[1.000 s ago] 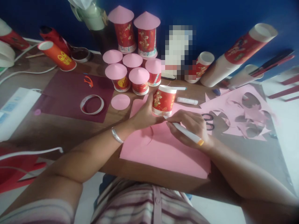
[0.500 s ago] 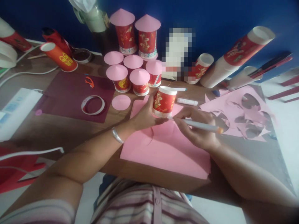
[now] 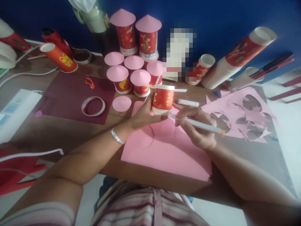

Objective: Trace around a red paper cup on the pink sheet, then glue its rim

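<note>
My left hand (image 3: pixel 147 114) grips a short red cardboard tube (image 3: pixel 163 98) by its left side, with the thumb along the bottom. The tube has gold patterns and white bands at top and bottom. Between the fingers of my right hand (image 3: pixel 197 124) is a white marker (image 3: pixel 202 125) with an orange end. Its tip is at the tube's lower white band; whether it touches I cannot tell. Below both hands lies a stack of pink paper (image 3: pixel 169 153) with a curved line on it. A marker cap or second white pen (image 3: pixel 188 102) lies just beyond my right hand.
Several red tubes with pink cone tops (image 3: pixel 140 78) stand behind the hands. A pink paper disc (image 3: pixel 121 103) and a white ring (image 3: pixel 93 106) lie to the left. Pink sheets with round holes (image 3: pixel 235 117) lie right, near tall tubes (image 3: pixel 240 58).
The tube has turned in my left hand and shifted slightly left and up. My right hand has moved with it, keeping the marker tip near the bottom band.
</note>
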Action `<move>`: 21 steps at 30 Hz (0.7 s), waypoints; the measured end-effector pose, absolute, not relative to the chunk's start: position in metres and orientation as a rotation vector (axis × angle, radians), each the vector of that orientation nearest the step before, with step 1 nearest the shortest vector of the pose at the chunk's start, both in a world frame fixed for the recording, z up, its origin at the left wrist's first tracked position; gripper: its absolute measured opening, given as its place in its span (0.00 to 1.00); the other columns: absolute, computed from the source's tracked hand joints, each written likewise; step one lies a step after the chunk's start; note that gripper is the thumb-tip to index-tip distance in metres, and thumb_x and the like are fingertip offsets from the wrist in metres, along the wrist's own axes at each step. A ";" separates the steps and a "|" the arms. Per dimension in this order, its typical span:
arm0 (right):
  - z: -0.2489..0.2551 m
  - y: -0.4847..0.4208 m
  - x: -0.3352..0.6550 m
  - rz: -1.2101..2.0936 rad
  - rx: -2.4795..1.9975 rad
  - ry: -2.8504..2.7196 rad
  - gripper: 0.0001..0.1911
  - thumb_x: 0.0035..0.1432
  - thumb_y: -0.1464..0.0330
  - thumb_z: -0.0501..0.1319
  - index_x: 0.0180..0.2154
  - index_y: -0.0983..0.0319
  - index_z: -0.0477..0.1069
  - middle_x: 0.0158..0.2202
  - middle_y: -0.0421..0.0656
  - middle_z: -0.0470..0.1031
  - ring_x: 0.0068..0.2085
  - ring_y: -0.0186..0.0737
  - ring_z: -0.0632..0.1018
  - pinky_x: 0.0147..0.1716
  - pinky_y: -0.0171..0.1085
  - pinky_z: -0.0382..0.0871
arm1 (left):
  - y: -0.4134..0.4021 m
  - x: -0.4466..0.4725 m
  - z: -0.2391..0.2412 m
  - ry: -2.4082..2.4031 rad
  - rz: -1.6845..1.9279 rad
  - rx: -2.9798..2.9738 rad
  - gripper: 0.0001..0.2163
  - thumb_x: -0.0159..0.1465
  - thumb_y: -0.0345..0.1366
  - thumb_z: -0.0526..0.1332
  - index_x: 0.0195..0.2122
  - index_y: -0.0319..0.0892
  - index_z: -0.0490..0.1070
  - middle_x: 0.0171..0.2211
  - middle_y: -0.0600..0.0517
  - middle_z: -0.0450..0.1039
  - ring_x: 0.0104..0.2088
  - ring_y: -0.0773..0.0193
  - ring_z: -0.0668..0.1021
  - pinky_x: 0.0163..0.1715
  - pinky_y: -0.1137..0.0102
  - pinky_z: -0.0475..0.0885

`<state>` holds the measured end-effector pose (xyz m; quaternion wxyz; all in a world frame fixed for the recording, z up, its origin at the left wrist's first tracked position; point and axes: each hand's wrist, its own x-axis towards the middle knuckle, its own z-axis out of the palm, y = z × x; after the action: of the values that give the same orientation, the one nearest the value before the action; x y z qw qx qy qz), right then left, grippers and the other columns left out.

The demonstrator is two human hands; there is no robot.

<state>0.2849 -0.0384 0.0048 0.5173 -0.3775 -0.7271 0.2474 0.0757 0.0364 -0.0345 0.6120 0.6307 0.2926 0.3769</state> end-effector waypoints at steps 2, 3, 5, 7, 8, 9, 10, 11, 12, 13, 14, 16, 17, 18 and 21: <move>0.005 -0.039 0.285 0.580 -0.921 -1.772 0.03 0.69 0.66 0.66 0.42 0.58 0.78 0.31 0.41 0.81 0.48 0.48 0.87 0.54 0.51 0.83 | 0.036 0.077 -0.033 0.704 0.865 1.466 0.47 0.53 0.54 0.79 0.67 0.44 0.59 0.66 0.35 0.71 0.65 0.43 0.77 0.62 0.52 0.77; 0.005 -0.039 0.285 0.573 -0.930 -1.781 0.03 0.69 0.66 0.66 0.42 0.58 0.78 0.31 0.41 0.82 0.51 0.50 0.86 0.53 0.50 0.84 | 0.035 0.078 -0.032 0.720 0.860 1.467 0.47 0.52 0.54 0.79 0.67 0.44 0.59 0.65 0.35 0.72 0.65 0.43 0.77 0.61 0.51 0.77; 0.005 -0.038 0.285 0.568 -0.915 -1.792 0.03 0.69 0.67 0.66 0.42 0.58 0.78 0.32 0.42 0.82 0.52 0.50 0.86 0.52 0.50 0.84 | 0.035 0.079 -0.031 0.731 0.856 1.462 0.47 0.52 0.54 0.79 0.67 0.44 0.60 0.64 0.35 0.74 0.64 0.43 0.78 0.60 0.51 0.78; 0.004 -0.037 0.285 0.555 -0.882 -1.798 0.03 0.68 0.68 0.66 0.43 0.58 0.78 0.33 0.42 0.82 0.50 0.49 0.87 0.52 0.51 0.85 | 0.035 0.079 -0.030 0.714 0.854 1.464 0.45 0.53 0.54 0.79 0.67 0.44 0.61 0.62 0.35 0.75 0.63 0.43 0.79 0.60 0.49 0.78; 0.004 -0.037 0.285 0.542 -0.870 -1.802 0.03 0.68 0.69 0.66 0.44 0.58 0.78 0.33 0.41 0.83 0.48 0.49 0.87 0.52 0.52 0.85 | 0.035 0.079 -0.031 0.704 0.850 1.471 0.44 0.54 0.54 0.79 0.66 0.44 0.62 0.62 0.35 0.75 0.63 0.43 0.79 0.61 0.49 0.77; 0.004 -0.037 0.285 0.527 -0.866 -1.805 0.04 0.68 0.70 0.66 0.44 0.58 0.78 0.34 0.41 0.83 0.47 0.48 0.87 0.53 0.53 0.85 | 0.035 0.079 -0.031 0.699 0.843 1.480 0.43 0.54 0.54 0.78 0.66 0.44 0.63 0.61 0.36 0.76 0.63 0.43 0.79 0.61 0.48 0.77; 0.004 -0.036 0.285 0.511 -0.860 -1.810 0.05 0.67 0.70 0.66 0.45 0.58 0.78 0.34 0.41 0.83 0.45 0.47 0.87 0.53 0.53 0.84 | 0.036 0.079 -0.031 0.701 0.837 1.487 0.42 0.55 0.55 0.78 0.66 0.44 0.64 0.61 0.36 0.76 0.63 0.43 0.79 0.61 0.48 0.77; 0.004 -0.036 0.285 0.500 -0.855 -1.816 0.05 0.67 0.71 0.66 0.45 0.58 0.78 0.35 0.41 0.83 0.44 0.46 0.87 0.54 0.54 0.84 | 0.036 0.078 -0.032 0.710 0.836 1.490 0.42 0.55 0.55 0.78 0.65 0.44 0.64 0.60 0.36 0.77 0.63 0.43 0.79 0.61 0.48 0.77; 0.004 -0.036 0.285 0.494 -0.850 -1.823 0.06 0.67 0.71 0.66 0.45 0.58 0.78 0.35 0.41 0.83 0.43 0.46 0.87 0.54 0.54 0.84 | 0.036 0.078 -0.033 0.723 0.841 1.489 0.42 0.55 0.54 0.78 0.65 0.44 0.65 0.60 0.36 0.77 0.63 0.43 0.79 0.61 0.48 0.77; 0.004 -0.036 0.285 0.491 -0.848 -1.829 0.06 0.67 0.72 0.66 0.45 0.58 0.78 0.35 0.41 0.83 0.44 0.46 0.87 0.54 0.54 0.84 | 0.036 0.078 -0.033 0.737 0.852 1.486 0.42 0.54 0.54 0.78 0.65 0.43 0.65 0.60 0.36 0.77 0.62 0.43 0.79 0.61 0.48 0.77; 0.005 -0.036 0.284 0.490 -0.848 -1.834 0.06 0.66 0.72 0.66 0.45 0.58 0.78 0.35 0.42 0.83 0.45 0.47 0.87 0.53 0.54 0.85 | 0.035 0.077 -0.034 0.753 0.863 1.482 0.43 0.53 0.54 0.79 0.65 0.43 0.65 0.59 0.36 0.77 0.62 0.43 0.79 0.61 0.48 0.77; 0.006 -0.037 0.284 0.487 -0.855 -1.849 0.06 0.66 0.72 0.67 0.45 0.58 0.77 0.36 0.42 0.84 0.46 0.47 0.87 0.53 0.52 0.85 | 0.035 0.077 -0.036 0.788 0.878 1.480 0.43 0.52 0.53 0.80 0.64 0.42 0.65 0.60 0.36 0.77 0.62 0.43 0.79 0.61 0.50 0.77; 0.006 -0.037 0.284 0.485 -0.859 -1.855 0.07 0.66 0.73 0.67 0.45 0.59 0.77 0.36 0.42 0.84 0.46 0.46 0.87 0.52 0.52 0.85 | 0.035 0.077 -0.037 0.800 0.880 1.483 0.43 0.52 0.53 0.80 0.63 0.42 0.65 0.60 0.36 0.77 0.62 0.43 0.80 0.60 0.51 0.78; 0.007 -0.036 0.284 0.484 -0.856 -1.859 0.07 0.66 0.73 0.67 0.45 0.59 0.77 0.36 0.42 0.84 0.46 0.46 0.87 0.53 0.52 0.85 | 0.036 0.077 -0.038 0.806 0.878 1.488 0.43 0.52 0.53 0.80 0.63 0.42 0.65 0.60 0.36 0.76 0.62 0.44 0.80 0.60 0.51 0.78; 0.007 -0.036 0.284 0.487 -0.831 -1.863 0.07 0.66 0.73 0.66 0.45 0.59 0.77 0.36 0.42 0.84 0.43 0.44 0.87 0.56 0.54 0.84 | 0.036 0.075 -0.041 0.783 0.890 1.498 0.43 0.54 0.52 0.79 0.65 0.42 0.63 0.61 0.35 0.76 0.62 0.44 0.80 0.60 0.50 0.78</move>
<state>0.2839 -0.0361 0.0070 0.4986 -0.3434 -0.7701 0.2012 0.0753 0.0360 -0.0407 0.5775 0.6401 0.3347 0.3804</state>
